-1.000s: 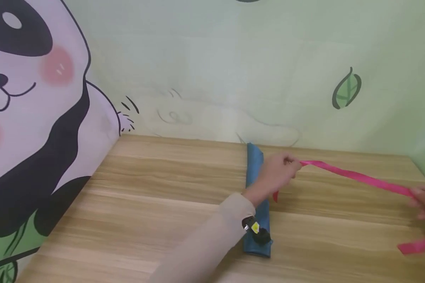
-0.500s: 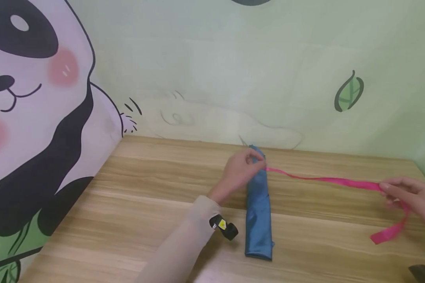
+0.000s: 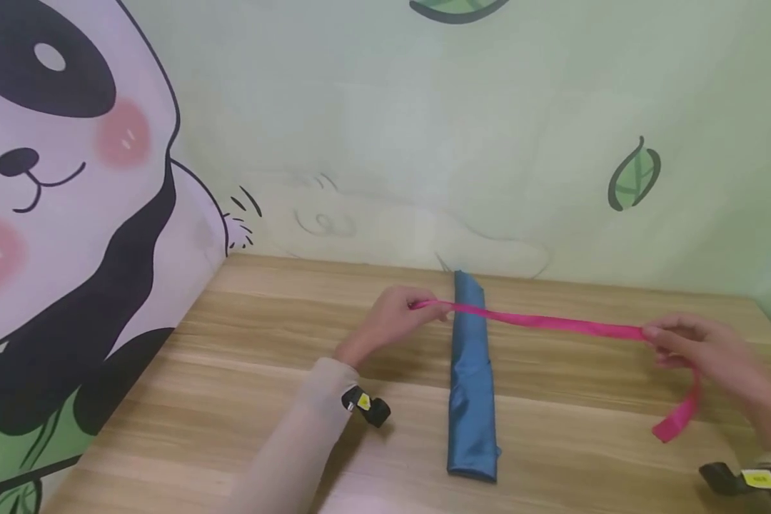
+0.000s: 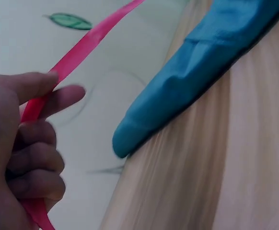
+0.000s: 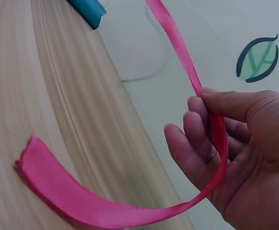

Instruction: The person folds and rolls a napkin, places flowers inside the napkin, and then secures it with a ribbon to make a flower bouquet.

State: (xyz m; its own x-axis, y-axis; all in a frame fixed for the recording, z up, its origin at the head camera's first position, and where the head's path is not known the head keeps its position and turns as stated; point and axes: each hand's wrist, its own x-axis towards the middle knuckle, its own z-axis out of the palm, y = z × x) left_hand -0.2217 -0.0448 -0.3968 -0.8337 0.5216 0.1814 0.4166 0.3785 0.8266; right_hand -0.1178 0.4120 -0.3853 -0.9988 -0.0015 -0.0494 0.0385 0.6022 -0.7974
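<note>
A pink ribbon point(image 3: 552, 323) is stretched between both hands, passing over the far part of a blue folded cloth bundle point(image 3: 472, 400) that lies lengthwise on the table. My left hand point(image 3: 401, 314) pinches the ribbon between thumb and forefinger, just left of the bundle; in the left wrist view the other fingers curl and a ribbon tail comes out below them. My right hand point(image 3: 707, 350) pinches it between thumb and fingertips, right of the bundle. From there the ribbon's loose end point(image 5: 53, 182) curves down through the palm and hangs over the table.
The wooden table point(image 3: 283, 328) meets a pale green wall point(image 3: 360, 121) at its far edge. A large panda picture point(image 3: 58, 178) covers the left side, and painted leaves point(image 3: 635, 175) decorate the wall. Each wrist wears a black strap device point(image 3: 366, 405).
My left hand has moved left across the blue bundle, drawing the ribbon over it. My right hand has come left into fuller view, still pinching the ribbon with its end hanging.
</note>
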